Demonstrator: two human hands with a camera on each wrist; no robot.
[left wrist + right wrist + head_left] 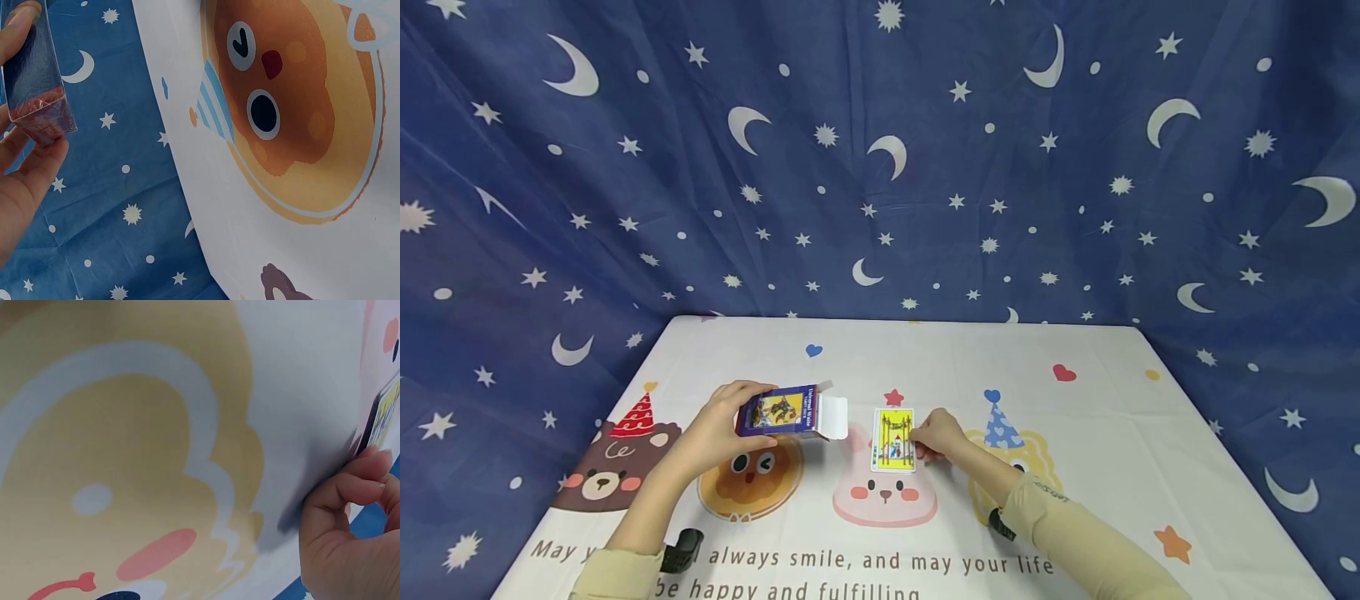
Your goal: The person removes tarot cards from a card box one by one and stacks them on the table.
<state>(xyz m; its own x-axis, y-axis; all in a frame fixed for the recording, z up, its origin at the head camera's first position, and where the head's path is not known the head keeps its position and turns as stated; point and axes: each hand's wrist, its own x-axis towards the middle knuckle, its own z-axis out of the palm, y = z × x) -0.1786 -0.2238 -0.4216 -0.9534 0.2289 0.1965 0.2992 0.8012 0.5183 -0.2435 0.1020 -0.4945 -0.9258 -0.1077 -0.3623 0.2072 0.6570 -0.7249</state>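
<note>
In the head view my left hand holds a blue tarot card box above the table, thumb along the near side and fingers over the far side. The box's white end flap stands open toward the right. The left wrist view shows the wrapped, closed end of the box between thumb and fingers. Right of the box, a stack of tarot cards lies with a yellow picture card face up. My right hand pinches the stack's right edge with curled fingers; its dark side shows in the right wrist view.
A white tablecloth printed with cartoon animals, hearts and lettering covers the table. Behind and beside it hangs a blue curtain with moons and stars. Black straps sit at both wrists.
</note>
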